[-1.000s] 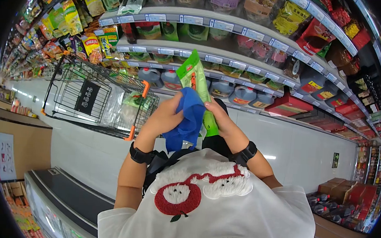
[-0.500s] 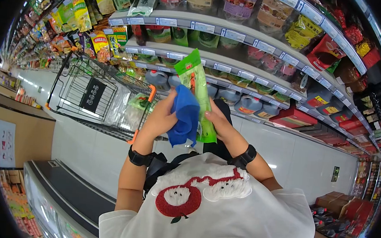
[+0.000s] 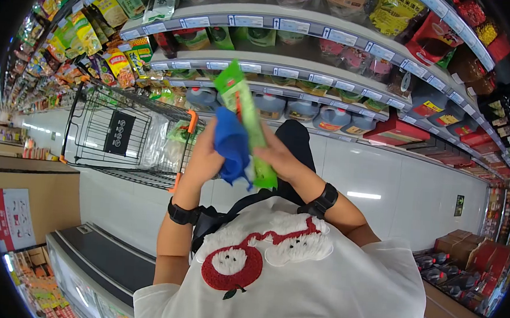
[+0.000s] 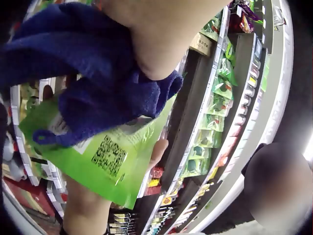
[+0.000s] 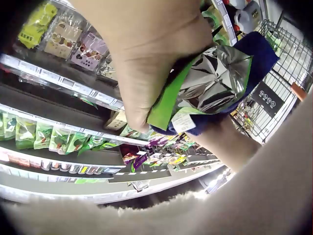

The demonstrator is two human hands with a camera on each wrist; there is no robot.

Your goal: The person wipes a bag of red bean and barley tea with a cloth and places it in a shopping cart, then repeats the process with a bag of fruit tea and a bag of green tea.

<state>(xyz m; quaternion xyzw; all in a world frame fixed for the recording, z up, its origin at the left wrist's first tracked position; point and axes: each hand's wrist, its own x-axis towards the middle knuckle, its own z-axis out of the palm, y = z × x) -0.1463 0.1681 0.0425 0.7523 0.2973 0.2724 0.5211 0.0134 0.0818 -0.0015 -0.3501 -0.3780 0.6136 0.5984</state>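
Observation:
In the head view my right hand (image 3: 280,156) grips a green plastic food packet (image 3: 247,120), held upright and tilted in front of my body. My left hand (image 3: 203,156) holds a blue cloth (image 3: 230,142) against the packet's left side. The left wrist view has the cloth (image 4: 102,68) bunched under the left hand (image 4: 161,34), over the packet's printed face with a QR code (image 4: 110,155). From the right wrist, the right hand (image 5: 146,63) has its thumb and fingers about the packet (image 5: 215,78), whose silvery side shows.
A wire shopping cart (image 3: 121,132) with a clear bag and a green-printed packet in it stands at the left. Stocked shelves (image 3: 311,30) run across the front, with large jugs (image 3: 332,118) on the bottom level. A dark-topped case (image 3: 103,255) stands at lower left.
Both hands, the packet and the cloth have shifted left in the head view. The packet's top leans further left. The hands have kept their hold while the head view has turned slightly.

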